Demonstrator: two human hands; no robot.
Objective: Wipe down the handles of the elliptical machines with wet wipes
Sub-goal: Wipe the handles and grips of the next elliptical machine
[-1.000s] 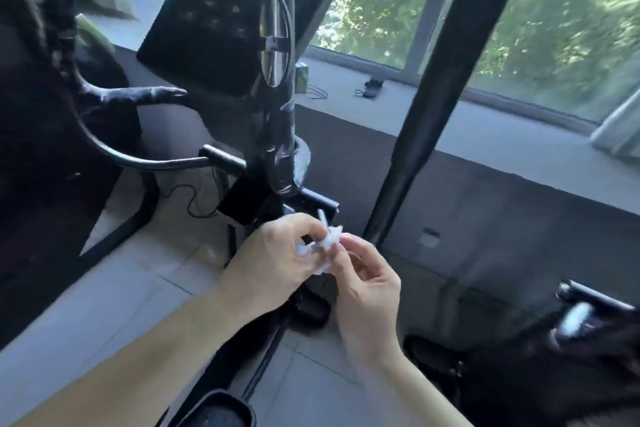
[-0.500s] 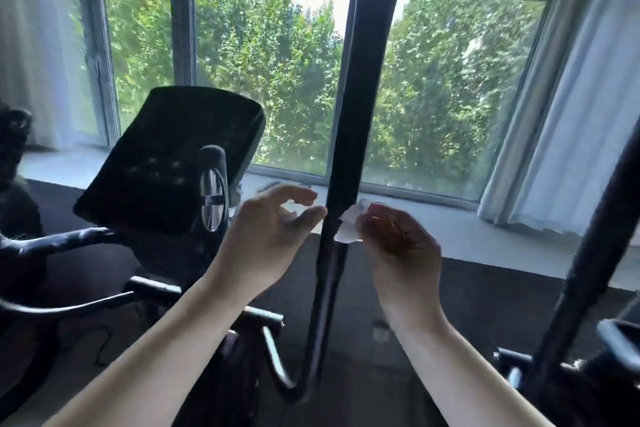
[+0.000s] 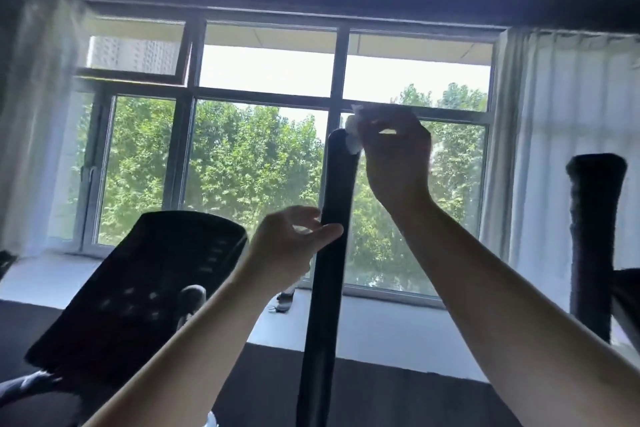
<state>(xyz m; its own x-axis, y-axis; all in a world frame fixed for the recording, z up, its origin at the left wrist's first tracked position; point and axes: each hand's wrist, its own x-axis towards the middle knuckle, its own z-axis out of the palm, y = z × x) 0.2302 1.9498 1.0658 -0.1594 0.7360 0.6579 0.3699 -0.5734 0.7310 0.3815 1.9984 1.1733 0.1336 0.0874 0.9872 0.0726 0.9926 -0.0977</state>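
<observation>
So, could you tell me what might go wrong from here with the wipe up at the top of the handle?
1. The right hand pinches only a small wad of wipe against the handle tip; it may cover little of the grip or slip free.
2. The left hand hovers beside the handle without gripping it, so the handle may swing when pressed.
3. The second handle could be missed.

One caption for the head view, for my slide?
Right hand presses a wet wipe to the handle top; left hand beside it.

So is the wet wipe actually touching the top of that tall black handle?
Touching. The head view shows the wet wipe, pinched in the right hand, pressed against the handle top.
</observation>
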